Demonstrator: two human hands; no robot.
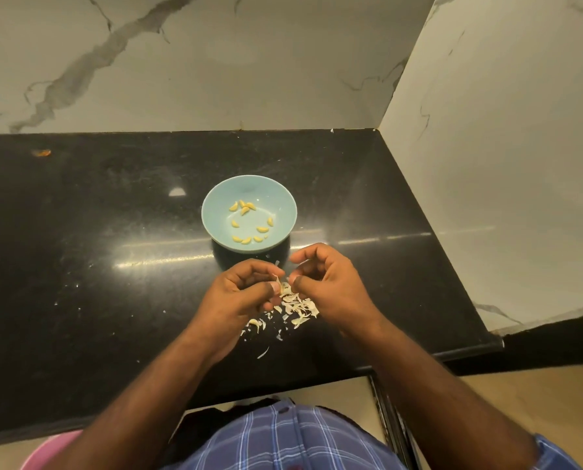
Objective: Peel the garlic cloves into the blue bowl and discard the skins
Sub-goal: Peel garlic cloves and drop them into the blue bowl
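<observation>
Just in front of the blue bowl (249,195), both hands, left hand (239,293) and right hand (330,286), pinch a garlic clove (278,281) above skins (300,308) on the table (96,232).

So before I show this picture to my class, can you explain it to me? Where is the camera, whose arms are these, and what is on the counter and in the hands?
There is no machine here. A person wears one camera on the head, looking forward and down, so the two arms reaching in from below are that person's own.

The surface is a black stone counter in a corner of marble walls. On it stands a blue bowl holding about ten peeled yellow garlic cloves.

In front of the bowl, the left hand and the right hand meet. The left hand's grip pinches a small garlic clove with skin on it, and the right hand's fingertips pull at it. Below them lies a pile of pale skins, not yet discarded.
</observation>
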